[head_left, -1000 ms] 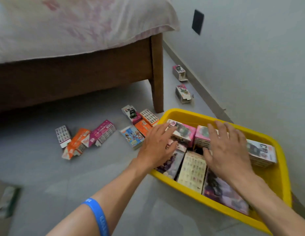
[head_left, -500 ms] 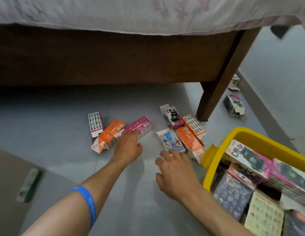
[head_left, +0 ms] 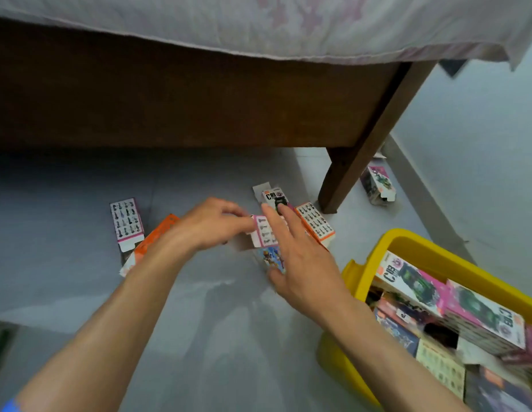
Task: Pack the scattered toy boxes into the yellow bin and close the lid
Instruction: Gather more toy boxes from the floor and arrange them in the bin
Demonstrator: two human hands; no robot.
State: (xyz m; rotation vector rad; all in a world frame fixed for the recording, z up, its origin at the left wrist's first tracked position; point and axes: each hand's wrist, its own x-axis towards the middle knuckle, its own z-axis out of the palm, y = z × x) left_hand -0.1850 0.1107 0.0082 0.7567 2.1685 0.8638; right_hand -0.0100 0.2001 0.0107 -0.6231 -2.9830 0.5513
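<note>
Wooden bed frame (head_left: 199,108) overhangs smooth grey floor (head_left: 217,337), open between the arms. Yellow plastic bin (head_left: 419,248), lower right, brims with cardboard boxes. Left hand (head_left: 211,226) pinches a pink-edged box (head_left: 263,233); right hand (head_left: 300,257) spreads wide, flat over a blue box (head_left: 272,258).

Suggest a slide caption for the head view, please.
Left hand holding a pink toy box, right hand reaching beside it, yellow bin nearby.

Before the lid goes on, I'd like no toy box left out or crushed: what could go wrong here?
1. The box beyond the bed leg is easily overlooked.
2. The left hand pinches a pink box whose end flap looks open; it may bend.
3. Boxes in the yellow bin look piled near the rim, so the lid might not seat.
</note>
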